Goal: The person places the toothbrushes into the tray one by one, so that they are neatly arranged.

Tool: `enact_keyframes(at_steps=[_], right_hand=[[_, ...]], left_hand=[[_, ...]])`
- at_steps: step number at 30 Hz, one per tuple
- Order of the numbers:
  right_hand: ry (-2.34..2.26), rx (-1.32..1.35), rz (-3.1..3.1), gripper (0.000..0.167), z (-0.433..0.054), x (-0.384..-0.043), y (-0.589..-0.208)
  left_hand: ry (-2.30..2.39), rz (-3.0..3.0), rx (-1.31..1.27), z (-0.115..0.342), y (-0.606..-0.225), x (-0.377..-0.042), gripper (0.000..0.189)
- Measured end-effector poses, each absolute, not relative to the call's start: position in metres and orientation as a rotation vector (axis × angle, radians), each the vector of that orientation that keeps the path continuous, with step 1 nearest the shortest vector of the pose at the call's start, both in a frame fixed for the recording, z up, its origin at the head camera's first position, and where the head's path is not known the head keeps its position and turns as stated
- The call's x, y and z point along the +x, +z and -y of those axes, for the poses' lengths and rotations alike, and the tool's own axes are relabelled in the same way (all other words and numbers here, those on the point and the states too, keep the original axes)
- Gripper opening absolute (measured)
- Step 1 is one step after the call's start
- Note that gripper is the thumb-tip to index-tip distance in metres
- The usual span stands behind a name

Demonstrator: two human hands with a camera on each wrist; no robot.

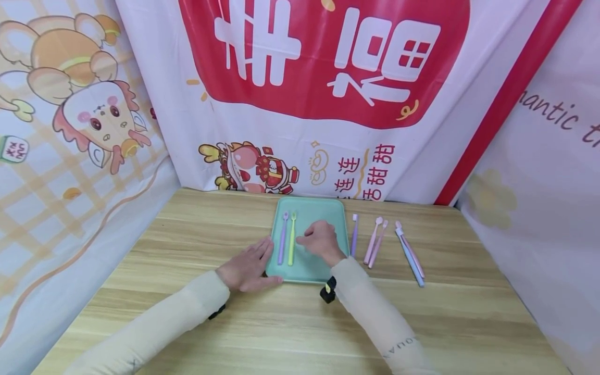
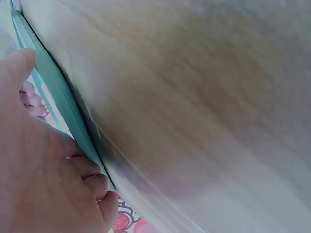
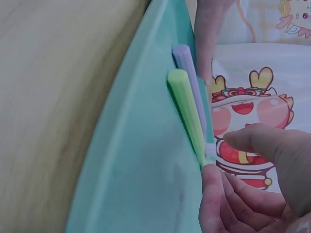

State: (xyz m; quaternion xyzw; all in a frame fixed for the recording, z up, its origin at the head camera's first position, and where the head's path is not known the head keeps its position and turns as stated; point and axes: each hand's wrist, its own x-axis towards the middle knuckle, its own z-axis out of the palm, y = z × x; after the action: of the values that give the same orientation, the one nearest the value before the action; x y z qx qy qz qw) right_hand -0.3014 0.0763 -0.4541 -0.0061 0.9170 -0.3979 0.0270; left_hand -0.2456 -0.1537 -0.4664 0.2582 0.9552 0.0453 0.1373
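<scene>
A purple toothbrush (image 1: 282, 244) and a yellow-green toothbrush (image 1: 291, 242) lie side by side on a teal tray (image 1: 323, 209), heads toward the back. My left hand (image 1: 248, 267) rests along the tray's left edge, thumb near the front corner. Over the tray, just right of the yellow-green toothbrush, is my right hand (image 1: 321, 239). In the right wrist view, its thumb stands apart from the bent fingers, which are by the head end of the yellow-green toothbrush (image 3: 187, 111). Nothing shows between thumb and fingers. The left wrist view shows the left fingers along the tray's rim (image 2: 63, 92).
On the wooden table (image 1: 225, 323), right of the tray, lie a purple toothbrush (image 1: 354, 237), two pink toothbrushes (image 1: 372, 242) close together, and a blue toothbrush (image 1: 411, 260) against another pink one (image 1: 414, 254). Printed cloth (image 1: 422, 156) hangs behind and at both sides.
</scene>
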Motion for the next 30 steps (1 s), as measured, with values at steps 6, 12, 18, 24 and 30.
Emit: enact_keyframes(at_steps=[6,12,18,24,30], right_hand=[[-1.184,-0.064,-2.859,0.027,-0.098,-0.292,-0.444],[-1.179,-0.130,-2.870,0.037,-0.123,-0.284,-0.436],[-1.140,-0.180,-2.881,0.036,-0.155,-0.274,-0.426],[-1.165,-0.196,-2.867,0.030,-0.189,-0.266,-0.417],[-1.042,-0.246,-2.939,0.034,-0.226,-0.265,-0.408]], left_hand=[[0.147,-2.768,0.742,0.157,-0.466,-0.244,0.105],[0.157,-2.777,0.746,0.160,-0.467,-0.244,0.104],[0.165,-2.780,0.757,0.158,-0.468,-0.245,0.103],[0.159,-2.790,0.781,0.156,-0.470,-0.245,0.103],[0.161,-2.787,0.784,0.155,-0.469,-0.244,0.103]])
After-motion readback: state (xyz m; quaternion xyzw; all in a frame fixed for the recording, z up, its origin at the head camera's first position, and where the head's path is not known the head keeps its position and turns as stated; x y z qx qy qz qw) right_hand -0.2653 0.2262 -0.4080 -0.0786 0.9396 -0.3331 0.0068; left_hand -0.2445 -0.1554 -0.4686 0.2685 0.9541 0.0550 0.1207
